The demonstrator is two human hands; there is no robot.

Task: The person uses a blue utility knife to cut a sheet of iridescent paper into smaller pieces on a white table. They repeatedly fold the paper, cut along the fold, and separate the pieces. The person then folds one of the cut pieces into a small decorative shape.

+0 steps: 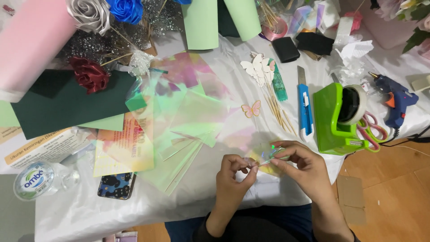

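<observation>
While both hands meet at the near edge of the white-covered table (286, 49), they pinch one small folded piece of iridescent film (267, 157) between them. The left hand (234, 175) is closed, thumb and forefinger nipping the piece's left end; the right hand (301, 166) grips its right end, fingers curled over the top — a hold that keeps the slippery sheet taut and close to the body, where the fold can be seen from above.

Just beyond the hands lies a fanned stack of film sheets (188, 121), overlapping and near enough to pull from, it seems. To its right a bundle of skewers (277, 105) topped with paper butterflies (257, 68) rests flat, and one pink butterfly (251, 109) lies apart from the bundle. A blue cutter (305, 107), a green tape dispenser (337, 118), pink scissors (372, 127) and a blue glue gun (396, 101) sit together on the right — probably grouped on the side of the hand that works them.

Materials keep to the far left: a dark red rose (89, 74) on dark green paper (67, 105), a grey rose (89, 13), a blue rose (126, 10), a pink roll (31, 45). A phone (116, 186) and a bottle (38, 179) lie at the near left, well apart from the hands.
</observation>
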